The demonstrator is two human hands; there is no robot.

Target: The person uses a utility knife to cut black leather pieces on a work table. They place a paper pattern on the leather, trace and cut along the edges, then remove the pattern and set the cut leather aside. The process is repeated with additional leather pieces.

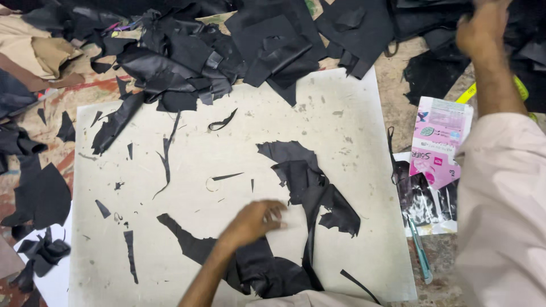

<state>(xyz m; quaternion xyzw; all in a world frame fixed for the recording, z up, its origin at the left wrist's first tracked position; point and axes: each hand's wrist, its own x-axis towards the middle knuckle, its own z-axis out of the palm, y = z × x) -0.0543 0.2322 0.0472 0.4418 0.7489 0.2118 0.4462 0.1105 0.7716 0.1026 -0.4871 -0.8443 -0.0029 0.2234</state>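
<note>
A large off-white cutting board [187, 267] covers the middle of the worktop. On it lies a big irregular black leather piece [304, 182] with long cut-out strips. My left hand [256, 220] rests on the board over the lower part of that piece [267, 273], fingers bent and touching the board, with nothing gripped. My right hand [482, 25], on an arm in a pale sleeve, is stretched to the far right corner. There its fingers are closed in a heap of black leather pieces [432, 74].
Heaps of black leather offcuts [182, 62] crowd the board's far edge, and more offcuts [40, 199] lie on the left. Tan pieces [45, 54] lie at the far left. A pink and white packet [438, 139], a clear plastic sheet and a teal-handled tool [421, 256] sit right of the board.
</note>
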